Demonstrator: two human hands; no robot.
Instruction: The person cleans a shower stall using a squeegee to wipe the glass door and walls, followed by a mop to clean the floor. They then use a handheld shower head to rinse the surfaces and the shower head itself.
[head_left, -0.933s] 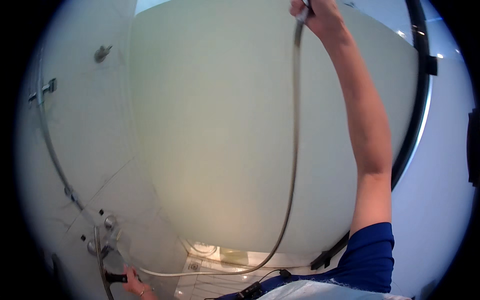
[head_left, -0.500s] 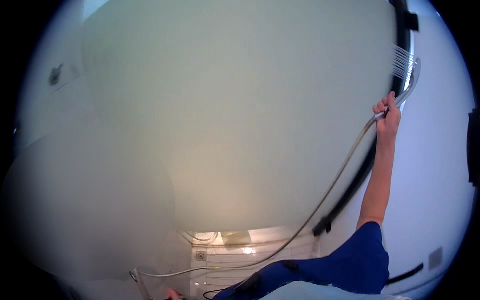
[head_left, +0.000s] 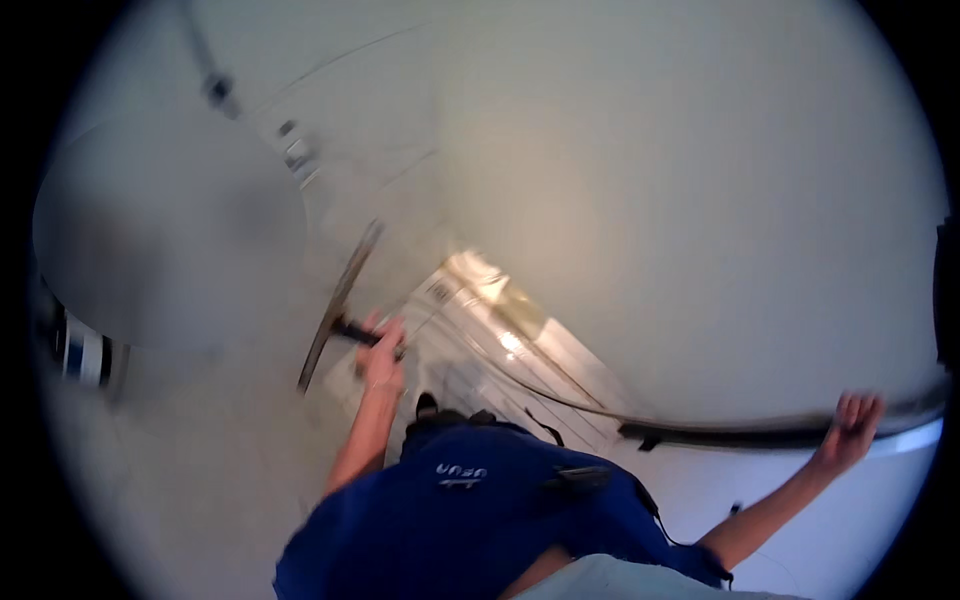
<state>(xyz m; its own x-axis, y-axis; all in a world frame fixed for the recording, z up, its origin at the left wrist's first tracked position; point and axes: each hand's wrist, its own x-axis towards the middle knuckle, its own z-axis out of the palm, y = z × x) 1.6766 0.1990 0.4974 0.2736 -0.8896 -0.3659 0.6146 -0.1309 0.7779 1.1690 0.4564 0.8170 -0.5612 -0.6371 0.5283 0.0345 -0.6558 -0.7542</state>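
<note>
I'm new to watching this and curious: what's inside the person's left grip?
The left grip is around the black handle of a long squeegee. Handle shows between grip and blade; the enclosed stretch is covered and cannot be seen.

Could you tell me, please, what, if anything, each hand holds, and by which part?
The left hand holds a squeegee by its dark handle; I cannot tell whether the blurred right hand holds anything.

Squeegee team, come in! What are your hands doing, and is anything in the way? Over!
Left hand gripping the squeegee. Right hand curled near black rail, grip unclear. Possibly in the way: hose curving across toward the right.
</note>
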